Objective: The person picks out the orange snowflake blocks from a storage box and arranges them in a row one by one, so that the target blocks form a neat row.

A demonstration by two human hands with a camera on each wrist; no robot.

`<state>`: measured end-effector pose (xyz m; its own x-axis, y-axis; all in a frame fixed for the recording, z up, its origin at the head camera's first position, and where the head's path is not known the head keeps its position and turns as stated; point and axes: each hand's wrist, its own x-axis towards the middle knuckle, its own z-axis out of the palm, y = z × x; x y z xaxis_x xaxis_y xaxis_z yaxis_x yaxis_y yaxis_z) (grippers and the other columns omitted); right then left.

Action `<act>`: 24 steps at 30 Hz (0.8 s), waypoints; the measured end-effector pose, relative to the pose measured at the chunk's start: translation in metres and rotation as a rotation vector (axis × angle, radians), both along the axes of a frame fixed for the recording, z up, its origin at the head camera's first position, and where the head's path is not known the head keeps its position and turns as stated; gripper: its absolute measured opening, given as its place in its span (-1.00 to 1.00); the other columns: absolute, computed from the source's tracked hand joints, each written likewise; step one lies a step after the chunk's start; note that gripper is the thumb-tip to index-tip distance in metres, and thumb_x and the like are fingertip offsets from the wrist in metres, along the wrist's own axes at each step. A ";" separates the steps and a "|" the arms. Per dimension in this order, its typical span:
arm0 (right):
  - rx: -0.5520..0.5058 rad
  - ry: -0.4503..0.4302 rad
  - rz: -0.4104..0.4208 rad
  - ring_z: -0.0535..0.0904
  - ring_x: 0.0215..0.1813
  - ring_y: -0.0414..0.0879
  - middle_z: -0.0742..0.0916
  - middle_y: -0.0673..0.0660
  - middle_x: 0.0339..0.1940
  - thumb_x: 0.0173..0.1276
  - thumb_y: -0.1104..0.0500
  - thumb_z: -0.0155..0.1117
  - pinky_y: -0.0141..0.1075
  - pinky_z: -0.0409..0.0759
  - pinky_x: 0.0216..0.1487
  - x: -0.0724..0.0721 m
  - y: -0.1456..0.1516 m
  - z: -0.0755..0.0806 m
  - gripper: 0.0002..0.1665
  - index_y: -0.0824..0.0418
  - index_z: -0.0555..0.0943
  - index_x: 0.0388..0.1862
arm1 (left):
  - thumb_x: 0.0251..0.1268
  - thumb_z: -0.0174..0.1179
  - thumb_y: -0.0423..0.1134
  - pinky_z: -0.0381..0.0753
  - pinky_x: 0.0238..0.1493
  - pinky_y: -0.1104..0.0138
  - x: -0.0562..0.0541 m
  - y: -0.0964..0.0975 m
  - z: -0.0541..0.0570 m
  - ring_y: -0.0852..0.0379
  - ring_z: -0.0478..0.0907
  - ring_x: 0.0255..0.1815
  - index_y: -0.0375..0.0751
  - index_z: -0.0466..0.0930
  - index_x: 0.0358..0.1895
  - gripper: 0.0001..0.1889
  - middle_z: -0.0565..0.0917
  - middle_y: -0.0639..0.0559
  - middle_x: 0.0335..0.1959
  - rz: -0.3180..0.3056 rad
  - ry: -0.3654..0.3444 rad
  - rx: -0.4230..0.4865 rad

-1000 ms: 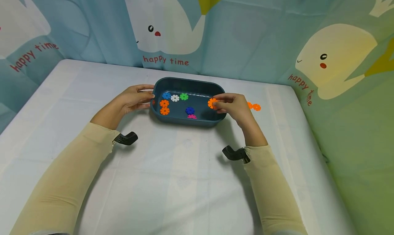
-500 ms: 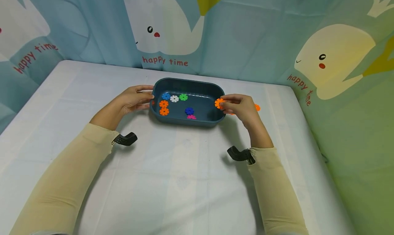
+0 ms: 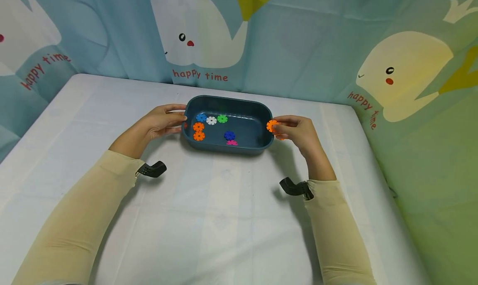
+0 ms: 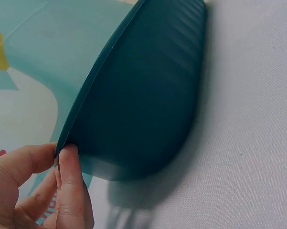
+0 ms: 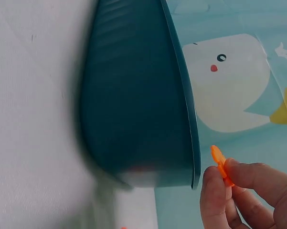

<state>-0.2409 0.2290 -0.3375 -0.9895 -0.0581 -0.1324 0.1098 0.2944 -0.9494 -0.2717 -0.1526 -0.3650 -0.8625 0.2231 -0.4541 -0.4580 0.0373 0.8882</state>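
A dark teal plastic basin [image 3: 242, 129] lies on the cloth-covered table, with several notched snowflake discs inside. My left hand [image 3: 161, 121] pinches its left rim between thumb and fingers, as the left wrist view shows at the rim [image 4: 93, 76]. At the right rim, my right hand [image 3: 296, 131] holds an orange snowflake disc [image 3: 271, 126] between thumb and fingertips. The right wrist view shows this disc [image 5: 220, 164] edge-on, just outside the basin wall [image 5: 138, 95]. Below those fingers, a bit of another orange disc [image 3: 281, 138] peeks out, mostly hidden by the hand.
In the basin lie a light blue disc [image 3: 201, 118], a white disc [image 3: 211, 120], a green disc [image 3: 222, 118], two orange discs [image 3: 198, 127], a dark blue disc [image 3: 229, 135] and a pink disc [image 3: 232, 142]. A whale-print curtain [image 3: 298, 48] hangs behind the table [image 3: 224, 214].
My right hand has moved right with the orange disc, from over the basin to its right rim, now covering more of the orange discs outside. The left hand stays at the left rim.
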 end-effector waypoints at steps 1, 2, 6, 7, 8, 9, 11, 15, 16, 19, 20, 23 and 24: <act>-0.005 0.000 -0.006 0.73 -0.33 -0.11 0.77 -0.02 -0.32 0.30 0.29 0.36 -0.30 0.72 -0.17 0.000 0.001 0.000 -0.60 0.45 0.61 0.09 | 0.45 0.12 -0.33 0.68 -0.21 0.48 0.000 0.000 0.000 0.23 0.59 -0.01 -0.10 0.19 0.51 -0.39 0.43 0.01 0.22 0.002 -0.001 0.000; -0.014 -0.001 -0.009 0.73 -0.32 -0.11 0.77 -0.02 -0.31 0.30 0.29 0.37 -0.29 0.72 -0.16 0.000 0.002 0.000 -0.58 0.46 0.60 0.09 | 0.45 0.12 -0.33 0.68 -0.21 0.48 0.000 0.000 0.000 0.23 0.60 -0.01 -0.10 0.19 0.51 -0.39 0.43 0.01 0.23 0.003 -0.001 0.001; -0.031 -0.005 -0.005 0.74 -0.30 -0.17 0.77 -0.03 -0.29 0.31 0.30 0.35 -0.28 0.72 -0.13 -0.001 0.008 0.000 -0.56 0.49 0.56 0.13 | 0.45 0.12 -0.33 0.68 -0.22 0.48 -0.001 0.000 0.000 0.22 0.59 0.02 -0.09 0.19 0.52 -0.39 0.40 -0.03 0.30 -0.001 0.001 -0.001; -0.027 -0.004 -0.002 0.74 -0.29 -0.18 0.76 -0.04 -0.29 0.32 0.30 0.34 -0.29 0.72 -0.13 -0.001 0.009 0.000 -0.55 0.49 0.55 0.14 | 0.45 0.13 -0.33 0.68 -0.21 0.48 -0.001 0.001 0.000 0.21 0.59 0.04 -0.09 0.19 0.52 -0.39 0.40 -0.04 0.32 -0.002 0.001 -0.001; -0.031 -0.004 0.003 0.73 -0.28 -0.19 0.76 -0.04 -0.30 0.32 0.32 0.33 -0.30 0.72 -0.13 -0.001 0.011 0.000 -0.54 0.51 0.54 0.15 | 0.45 0.12 -0.33 0.68 -0.21 0.49 -0.001 0.001 0.001 0.20 0.58 0.06 -0.09 0.19 0.52 -0.39 0.38 -0.05 0.34 -0.005 0.002 -0.002; -0.030 -0.002 0.004 0.73 -0.28 -0.19 0.75 -0.04 -0.30 0.32 0.33 0.32 -0.30 0.72 -0.14 -0.001 0.012 0.000 -0.55 0.52 0.54 0.15 | 0.45 0.12 -0.33 0.68 -0.21 0.48 -0.001 0.001 0.001 0.19 0.57 0.08 -0.09 0.19 0.52 -0.39 0.37 -0.05 0.35 -0.007 0.003 -0.005; -0.015 0.001 0.003 0.73 -0.28 -0.21 0.74 -0.05 -0.32 0.33 0.33 0.31 -0.34 0.72 -0.16 -0.001 0.015 0.001 -0.55 0.53 0.54 0.15 | 0.45 0.12 -0.32 0.68 -0.20 0.48 -0.002 0.001 0.002 0.17 0.55 0.12 -0.08 0.19 0.52 -0.39 0.36 -0.05 0.37 -0.008 0.003 -0.007; 0.033 0.004 -0.009 0.72 -0.32 -0.25 0.73 -0.09 -0.33 0.34 0.29 0.31 -0.39 0.71 -0.21 0.000 0.019 0.002 -0.55 0.52 0.54 0.15 | 0.46 0.12 -0.32 0.68 -0.19 0.48 -0.002 0.001 0.002 0.16 0.54 0.12 -0.08 0.20 0.51 -0.39 0.37 -0.02 0.34 -0.008 0.000 -0.011; 0.046 0.006 -0.011 0.71 -0.32 -0.26 0.73 -0.10 -0.33 0.35 0.28 0.31 -0.40 0.71 -0.22 0.000 0.020 0.003 -0.54 0.51 0.54 0.15 | 0.46 0.12 -0.32 0.68 -0.19 0.48 -0.002 0.001 0.002 0.18 0.55 0.10 -0.08 0.20 0.51 -0.40 0.38 -0.01 0.33 -0.007 0.000 -0.010; 0.061 0.014 -0.017 0.71 -0.34 -0.27 0.72 -0.13 -0.33 0.36 0.27 0.30 -0.42 0.70 -0.25 -0.001 0.024 0.002 -0.53 0.53 0.53 0.16 | 0.45 0.12 -0.33 0.68 -0.20 0.48 -0.002 0.000 0.002 0.22 0.58 0.04 -0.08 0.21 0.51 -0.40 0.40 0.00 0.30 -0.004 -0.001 -0.004; 0.064 0.015 -0.019 0.71 -0.34 -0.27 0.72 -0.14 -0.33 0.36 0.27 0.30 -0.43 0.70 -0.26 -0.001 0.025 0.002 -0.54 0.52 0.53 0.16 | 0.45 0.12 -0.33 0.68 -0.21 0.48 -0.002 0.000 0.002 0.23 0.59 0.03 -0.08 0.21 0.51 -0.40 0.40 0.00 0.30 -0.003 -0.001 -0.002; 0.062 0.015 -0.030 0.71 -0.34 -0.26 0.71 -0.16 -0.34 0.38 0.28 0.27 -0.44 0.69 -0.27 -0.002 0.029 -0.001 -0.54 0.54 0.52 0.17 | 0.45 0.12 -0.33 0.68 -0.21 0.48 -0.002 -0.001 0.000 0.23 0.59 0.03 -0.09 0.21 0.51 -0.40 0.41 0.00 0.29 -0.001 0.000 -0.002; 0.060 0.014 -0.033 0.71 -0.33 -0.26 0.71 -0.17 -0.34 0.39 0.27 0.27 -0.44 0.69 -0.27 -0.003 0.030 -0.002 -0.54 0.54 0.52 0.17 | 0.45 0.12 -0.33 0.68 -0.21 0.48 -0.001 -0.001 0.000 0.23 0.59 0.03 -0.09 0.20 0.51 -0.40 0.40 0.00 0.29 -0.001 0.001 -0.003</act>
